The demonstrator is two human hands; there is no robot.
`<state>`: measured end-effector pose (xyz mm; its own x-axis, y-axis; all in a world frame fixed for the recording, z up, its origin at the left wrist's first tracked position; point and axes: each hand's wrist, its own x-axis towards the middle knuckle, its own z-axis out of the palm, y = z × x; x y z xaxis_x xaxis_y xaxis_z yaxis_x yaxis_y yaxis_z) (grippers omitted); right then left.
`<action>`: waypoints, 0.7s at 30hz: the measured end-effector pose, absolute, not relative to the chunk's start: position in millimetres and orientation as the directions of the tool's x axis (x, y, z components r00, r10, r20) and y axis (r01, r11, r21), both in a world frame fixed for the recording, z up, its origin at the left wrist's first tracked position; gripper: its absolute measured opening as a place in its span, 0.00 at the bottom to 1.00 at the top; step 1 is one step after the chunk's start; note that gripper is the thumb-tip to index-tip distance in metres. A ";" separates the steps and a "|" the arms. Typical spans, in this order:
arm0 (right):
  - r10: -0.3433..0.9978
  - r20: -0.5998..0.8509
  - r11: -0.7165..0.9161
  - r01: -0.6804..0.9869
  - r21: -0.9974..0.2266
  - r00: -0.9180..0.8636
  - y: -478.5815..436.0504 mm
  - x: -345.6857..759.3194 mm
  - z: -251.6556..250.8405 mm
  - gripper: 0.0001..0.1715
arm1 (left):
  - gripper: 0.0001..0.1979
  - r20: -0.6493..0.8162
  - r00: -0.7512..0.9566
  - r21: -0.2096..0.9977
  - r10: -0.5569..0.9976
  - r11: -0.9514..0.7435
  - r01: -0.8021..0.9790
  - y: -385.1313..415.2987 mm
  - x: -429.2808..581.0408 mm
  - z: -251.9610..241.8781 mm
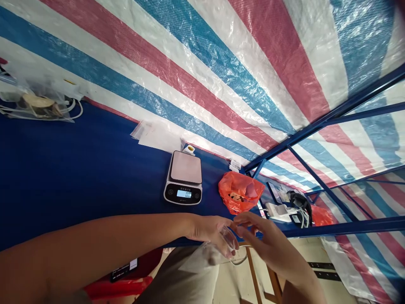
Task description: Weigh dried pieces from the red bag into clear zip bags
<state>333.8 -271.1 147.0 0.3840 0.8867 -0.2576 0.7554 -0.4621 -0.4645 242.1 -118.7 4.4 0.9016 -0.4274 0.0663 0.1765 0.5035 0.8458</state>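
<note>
My left hand is closed on a clear plastic bag, which hangs over my lap at the front edge of the table. Something small and dark shows dimly in the bag, too unclear to name. My right hand is beside the left one, its fingers bent and their tips together at the bag's upper end. Whatever those tips pinch is too small to make out. Beyond my hands a kitchen scale stands on the blue table, its plate bare and its display lit at about 0.0.
An orange-red plastic bag lies right of the scale. Behind it are a tape roll and white sheets. Clear bags and cables are far left. A power strip sits beyond the blue metal frame. A phone lies below.
</note>
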 end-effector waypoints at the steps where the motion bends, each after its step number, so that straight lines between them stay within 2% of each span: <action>1: 0.879 -0.211 -0.476 0.751 -0.458 0.428 -271.6 344.2 142.6 0.18 | 0.39 0.047 0.907 0.842 -0.418 0.505 0.189 -118.5 241.9 3.5; 3: 0.825 -0.083 -0.544 0.745 -0.386 0.559 -269.7 371.2 129.0 0.20 | 0.40 0.017 0.913 0.839 -0.407 0.502 0.208 -118.2 241.5 1.7; 5: 0.767 0.018 -0.617 0.746 -0.251 0.641 -262.0 399.9 111.0 0.21 | 0.39 0.001 0.913 0.838 -0.409 0.498 0.223 -118.3 242.0 -0.5; 7: 0.775 0.031 -0.616 0.766 -0.182 0.631 -248.8 423.6 92.7 0.22 | 0.39 -0.002 0.911 0.836 -0.412 0.499 0.228 -119.2 244.1 -3.2; 10: 0.809 0.041 -0.573 0.801 -0.176 0.587 -226.6 445.2 70.9 0.24 | 0.41 -0.024 0.904 0.842 -0.426 0.479 0.248 -120.9 248.8 -6.7; 16: 0.847 0.052 -0.513 0.840 -0.177 0.529 -203.2 460.7 44.3 0.21 | 0.44 -0.079 0.872 0.806 -0.483 0.483 0.341 -120.8 253.0 -5.4; 21: 0.809 0.107 -0.559 0.813 -0.164 0.578 -198.0 462.2 33.8 0.17 | 0.34 -0.087 0.909 0.760 -0.408 0.562 0.326 -113.1 252.2 -0.4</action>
<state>462.2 -198.0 33.8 0.5781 0.8089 0.1072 0.8127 -0.5591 -0.1643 252.2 -113.1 -0.4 0.9087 -0.4083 -0.0872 0.3256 0.5623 0.7602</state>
